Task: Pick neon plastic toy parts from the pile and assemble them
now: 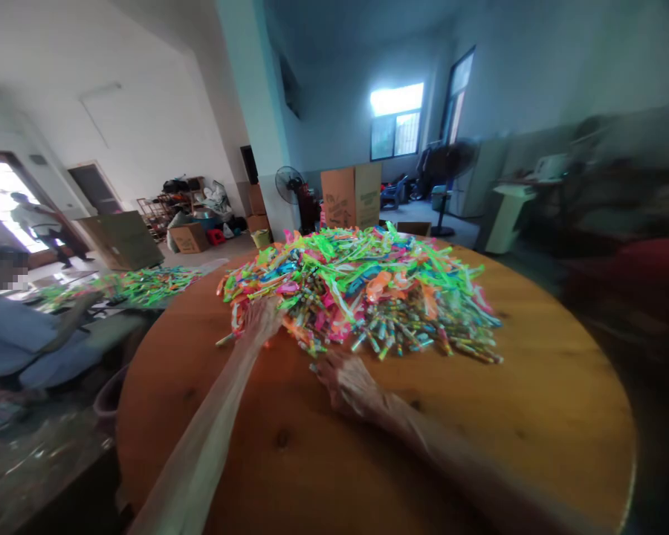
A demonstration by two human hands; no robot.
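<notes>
A big heap of small bright plastic pieces (362, 275), green, orange, pink and blue, lies on the round wooden table (290, 461). Along its near side are many short, thin sticks with patterned wrapping (424, 334). My left hand (263, 318) reaches into the heap's left front edge, its fingers blurred among the pieces. Just in front of the heap, my right hand (343, 380) rests low over the wood with curled fingers. A small pale tip shows at its fingertips, too blurred to name.
At the left a seated person (27, 327) works beside another spread of coloured pieces (156, 286). Cardboard boxes (340, 197) and a standing fan (290, 184) are behind the table. Another person (39, 223) stands near the bright doorway. A tub rim (105, 397) shows beside the table.
</notes>
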